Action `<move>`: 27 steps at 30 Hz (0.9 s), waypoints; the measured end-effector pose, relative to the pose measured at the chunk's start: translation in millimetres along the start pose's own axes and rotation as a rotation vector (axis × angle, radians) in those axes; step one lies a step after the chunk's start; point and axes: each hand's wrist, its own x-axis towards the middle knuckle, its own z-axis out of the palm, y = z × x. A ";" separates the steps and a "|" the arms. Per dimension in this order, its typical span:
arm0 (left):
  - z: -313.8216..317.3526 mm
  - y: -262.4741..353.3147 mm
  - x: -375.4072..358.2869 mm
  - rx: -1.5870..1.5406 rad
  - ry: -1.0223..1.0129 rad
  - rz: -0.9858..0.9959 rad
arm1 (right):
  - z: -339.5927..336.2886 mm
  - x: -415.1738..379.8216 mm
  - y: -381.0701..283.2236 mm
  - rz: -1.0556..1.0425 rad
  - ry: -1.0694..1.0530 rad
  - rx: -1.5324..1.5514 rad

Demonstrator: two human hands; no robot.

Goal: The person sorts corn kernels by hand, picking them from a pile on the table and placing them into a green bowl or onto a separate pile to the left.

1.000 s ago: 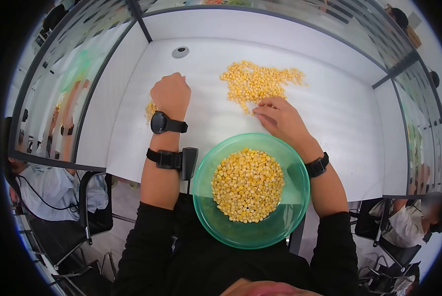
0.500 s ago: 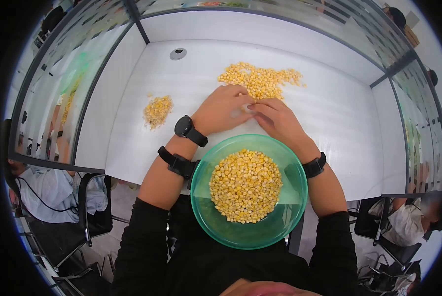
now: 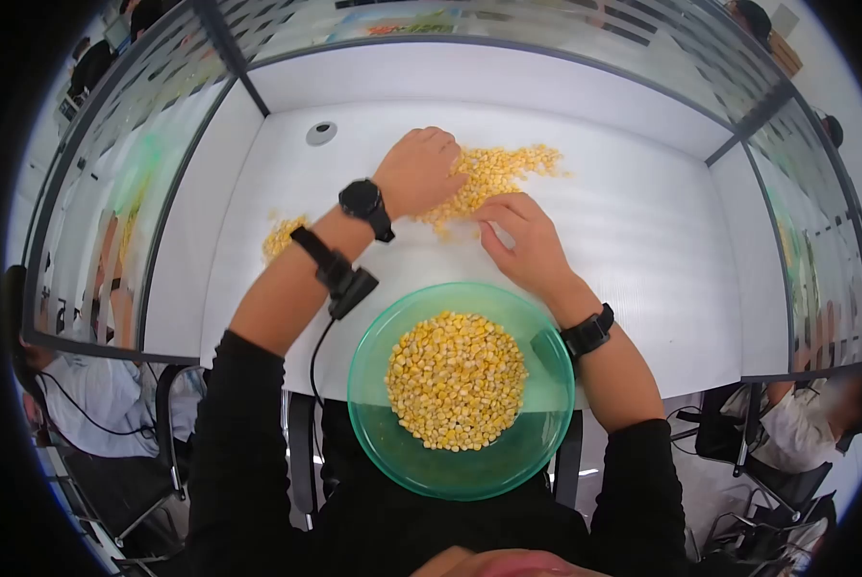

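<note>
A pile of loose yellow corn kernels [image 3: 493,173] lies on the white table. My left hand [image 3: 419,171] is palm down over the pile's left side, its fingers reaching among the kernels, with the fingertips partly hidden. Close to the pile's near edge is my right hand [image 3: 525,242], thumb and index finger brought together in a pinch; anything between them is too small to make out. A green translucent bowl [image 3: 373,423] in front of my body holds many corn kernels [image 3: 457,380].
A smaller kernel heap [image 3: 282,238] lies left of my left forearm, partly covered by it. A round cable grommet [image 3: 322,133] sits at the table's back left. Partitions [image 3: 354,77] enclose the table. A cable [image 3: 317,365] hangs from my left wrist device [image 3: 342,279].
My hands, which were together at the pile's near edge, have moved apart. The left has gone up and left onto the kernels, and some now lie nearer me. The view has shifted slightly.
</note>
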 end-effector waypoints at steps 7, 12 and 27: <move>31.1 -74.3 83.7 0.022 -0.135 -0.103 | -6.3 -2.2 0.7 0.046 0.041 0.005; 41.8 -82.7 97.0 0.053 -0.100 -0.071 | -3.4 -2.2 3.8 0.052 0.064 0.018; 58.3 -78.9 91.2 0.138 0.045 -0.074 | -1.0 -5.2 3.5 0.072 0.008 -0.003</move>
